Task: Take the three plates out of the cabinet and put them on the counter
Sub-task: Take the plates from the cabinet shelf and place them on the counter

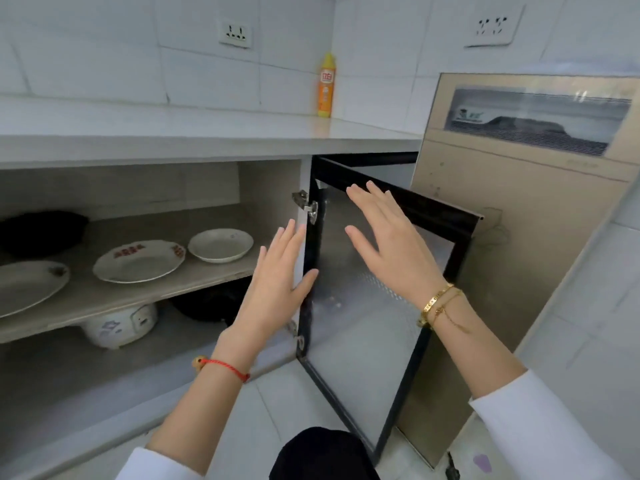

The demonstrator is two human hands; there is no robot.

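The open grey cabinet (270, 181) holds three white ceramic plates on its upper shelf (145, 292): a small plain plate (220, 244) nearest the right wall, a red-lettered plate (139, 260) mid-shelf, and a large plate (29, 285) at the left edge. Below sits a white rice cooker (119, 325). The black-framed glass door (374, 289) stands open. The left hand (277, 285) and right hand (394, 244) hover empty, fingers spread. An orange bottle (326, 85) stands at the white counter's (207, 129) back corner.

Both forearms reach forward and up, with white sleeves pushed back toward the elbows. The left hand (277, 282) is open and flat, its fingers together and pointing up, its back facing the camera. The right hand (391, 237) is higher, also open, with fingers spread and slanted to the upper left. Neither hand holds anything.
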